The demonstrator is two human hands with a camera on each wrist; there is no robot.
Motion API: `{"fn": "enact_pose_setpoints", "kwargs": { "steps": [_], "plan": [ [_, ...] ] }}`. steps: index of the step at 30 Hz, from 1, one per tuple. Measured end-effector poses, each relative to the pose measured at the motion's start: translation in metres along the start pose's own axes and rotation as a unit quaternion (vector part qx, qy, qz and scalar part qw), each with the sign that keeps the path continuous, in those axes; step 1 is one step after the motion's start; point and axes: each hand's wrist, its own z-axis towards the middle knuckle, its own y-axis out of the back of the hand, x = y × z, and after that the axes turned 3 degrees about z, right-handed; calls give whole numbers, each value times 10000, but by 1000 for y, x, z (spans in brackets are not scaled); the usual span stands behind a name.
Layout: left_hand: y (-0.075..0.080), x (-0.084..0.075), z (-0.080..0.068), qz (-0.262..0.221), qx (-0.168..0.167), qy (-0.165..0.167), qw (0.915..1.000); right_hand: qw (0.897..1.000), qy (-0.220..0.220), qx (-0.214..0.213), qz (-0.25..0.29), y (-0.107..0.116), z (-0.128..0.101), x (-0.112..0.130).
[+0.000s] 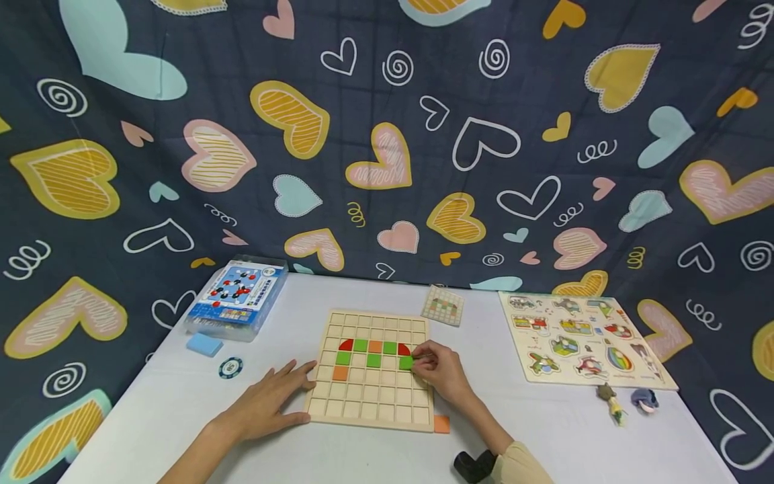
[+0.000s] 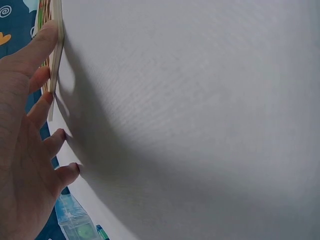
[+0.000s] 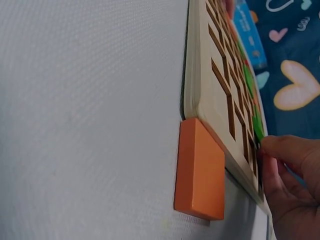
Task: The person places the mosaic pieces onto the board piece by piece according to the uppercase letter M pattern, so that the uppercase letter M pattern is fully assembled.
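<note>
A wooden grid board (image 1: 387, 411) lies flat on the white table. Red, green and orange tiles sit in its upper and middle cells, among them an orange tile (image 1: 341, 373) at the left. My left hand (image 1: 266, 401) is spread at the board's left side, fingertips and thumb touching its edge; the left wrist view shows the fingers reaching along that edge. At the board's right side, my right hand (image 1: 444, 371) pinches a green tile (image 1: 406, 363) at its right end, below a red rounded tile (image 1: 404, 349). A loose orange block (image 3: 200, 170) lies against the board's near right corner.
Behind the board lies a small pattern card (image 1: 443, 306). At left are a blue boxed set (image 1: 238, 296), a light blue block (image 1: 204, 345) and a round chip (image 1: 230, 368). A picture puzzle board (image 1: 580, 339), two small figures (image 1: 613, 403) and a black object (image 1: 474, 465) are at right.
</note>
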Motion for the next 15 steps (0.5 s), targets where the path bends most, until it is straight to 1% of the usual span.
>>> {"fn": "enact_pose_setpoints", "kwargs": {
  "steps": [5, 10, 15],
  "plan": [
    [0, 0, 0, -55, -6, -12, 10000, 9997, -213, -37, 123, -2, 0, 0],
    [0, -1, 0, -147, 97, 32, 9998, 9976, -433, -13, 531, -1, -4, 0],
    [1, -1, 0, -110, 44, 50, 9999, 9937, -601, 156, 928, 6, -6, 1]
  ]
}}
